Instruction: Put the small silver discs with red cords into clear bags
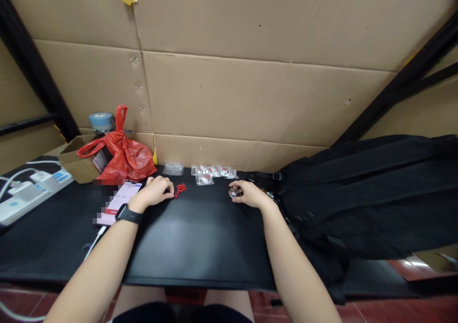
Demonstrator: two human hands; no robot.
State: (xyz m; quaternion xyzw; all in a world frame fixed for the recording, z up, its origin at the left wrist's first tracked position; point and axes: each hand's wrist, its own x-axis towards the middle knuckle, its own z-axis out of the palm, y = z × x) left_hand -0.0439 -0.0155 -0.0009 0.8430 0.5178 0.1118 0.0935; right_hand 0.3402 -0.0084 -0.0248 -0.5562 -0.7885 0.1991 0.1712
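My left hand (156,191), with a dark watch (128,214) on its wrist, has thumb and finger closed at the near left end of a small heap of red cords (181,189) on the black tabletop. My right hand (249,194) grips a small round shiny metal piece (233,193) between thumb and fingers, at or just above the table. What exactly that piece is does not show. Behind the hands lie several round items in clear sachets (211,171). To their left is a flat stack of clear plastic bags (173,169).
A red plastic bag (129,158), a small cardboard box (77,158) and a blue-lidded container (102,121) stand back left. A phone (119,201) with a white cable lies near my left wrist, beyond it a white power strip (28,199). A black backpack (368,194) fills the right side. Cardboard (229,94) walls the back.
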